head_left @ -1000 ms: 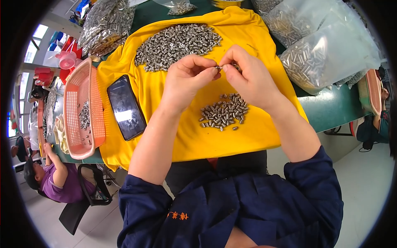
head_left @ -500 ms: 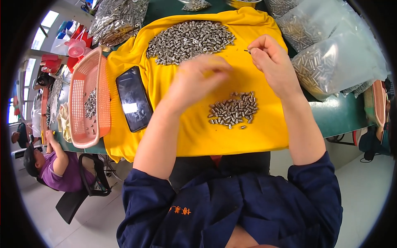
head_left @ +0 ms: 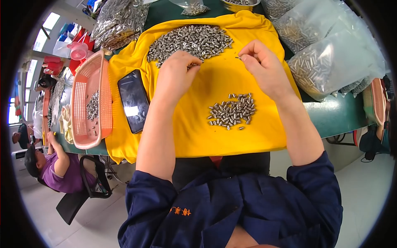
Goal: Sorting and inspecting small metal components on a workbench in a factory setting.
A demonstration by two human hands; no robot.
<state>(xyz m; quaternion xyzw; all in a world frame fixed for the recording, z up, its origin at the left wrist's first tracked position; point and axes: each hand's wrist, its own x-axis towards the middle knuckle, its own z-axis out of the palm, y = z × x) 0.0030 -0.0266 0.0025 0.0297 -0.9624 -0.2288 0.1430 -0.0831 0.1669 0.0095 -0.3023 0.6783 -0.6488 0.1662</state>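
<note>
A large heap of small silvery metal cylinders lies on a yellow cloth. At the heap's near edge is my left hand, its fingers curled together low over the cylinders. Whatever its fingertips grip is hidden among the pieces there. To the right, above bare cloth, my right hand pinches a thin, dark, pin-like piece between thumb and forefinger; most of it is covered by the fingers. Nearer to me, between my forearms, a smaller pile of the same cylinders rests on the cloth.
A black phone lies left of the piles, beside a pink plastic basket holding more metal pieces. Clear bags of metal parts crowd the right; another bag stands back left. A person in purple sits far left.
My left hand, blurred before, has moved left and come down to the near edge of the large heap. My right hand has shifted slightly left and nearer, its pinch kept.
</note>
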